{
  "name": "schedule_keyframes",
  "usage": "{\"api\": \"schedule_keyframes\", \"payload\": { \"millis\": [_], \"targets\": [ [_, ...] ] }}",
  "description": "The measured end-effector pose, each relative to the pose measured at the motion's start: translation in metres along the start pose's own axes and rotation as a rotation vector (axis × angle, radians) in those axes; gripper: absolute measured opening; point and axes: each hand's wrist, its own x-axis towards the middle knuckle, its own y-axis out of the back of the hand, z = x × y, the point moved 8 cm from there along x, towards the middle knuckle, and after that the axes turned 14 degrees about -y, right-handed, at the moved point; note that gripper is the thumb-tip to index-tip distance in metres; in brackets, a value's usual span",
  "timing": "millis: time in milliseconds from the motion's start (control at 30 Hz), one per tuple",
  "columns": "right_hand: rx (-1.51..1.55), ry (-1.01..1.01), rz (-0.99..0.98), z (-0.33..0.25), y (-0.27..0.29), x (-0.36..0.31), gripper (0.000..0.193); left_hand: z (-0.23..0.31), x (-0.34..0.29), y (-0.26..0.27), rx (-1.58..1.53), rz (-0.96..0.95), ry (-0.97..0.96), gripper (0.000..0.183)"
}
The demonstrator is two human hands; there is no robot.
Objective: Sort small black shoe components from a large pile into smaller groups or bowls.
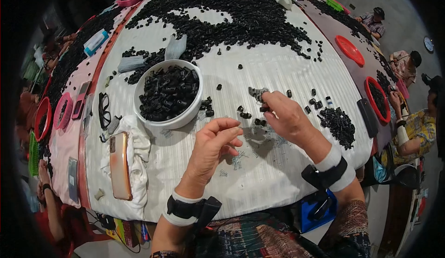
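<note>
Fingertips of the right hand [289, 116] seem closed on a small black part [264, 109], with a grey crumpled piece [258, 93] at their far side; the part's long axis is too small to read; it lies up and to the right of the left hand [215, 142], whose thumb and forefinger draw together, though I cannot tell whether anything sits between them; the two hands stand apart, palms facing inward. Loose black pieces [244, 114] lie between the hands, nearer the right; a white bowl [172, 122] of larger black fittings [169, 91] stands beyond the left hand, to its left; a pile of slim black pieces [338, 123] lies off to the right hand's right.

Under it all runs a pale striped cloth [278, 63]; a broad black heap [222, 16] spreads over its far end; eyeglasses [104, 110] and a gold phone [120, 165] rest at the left, the phone on white fabric [141, 153]; other people sit along both sides; a round clock [429, 44] hangs at the right.
</note>
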Motion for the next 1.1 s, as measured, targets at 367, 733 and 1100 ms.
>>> {"api": "schedule_keyframes", "payload": {
  "millis": [367, 733, 1100],
  "targets": [
    [0.245, 0.25, -0.078, -0.07, 0.005, -0.02, 0.032, 0.002, 0.002, -0.006, 0.013, -0.094, -0.058, 0.018],
    [0.587, -0.013, -0.079, -0.045, 0.006, -0.019, 0.013, -0.004, 0.0, -0.01, -0.052, -0.163, 0.037, 0.021],
    [0.049, 0.122, -0.081, -0.022, 0.007, -0.057, 0.02, -0.002, 0.003, -0.002, -0.125, -0.065, -0.004, 0.018]
  ]
}}
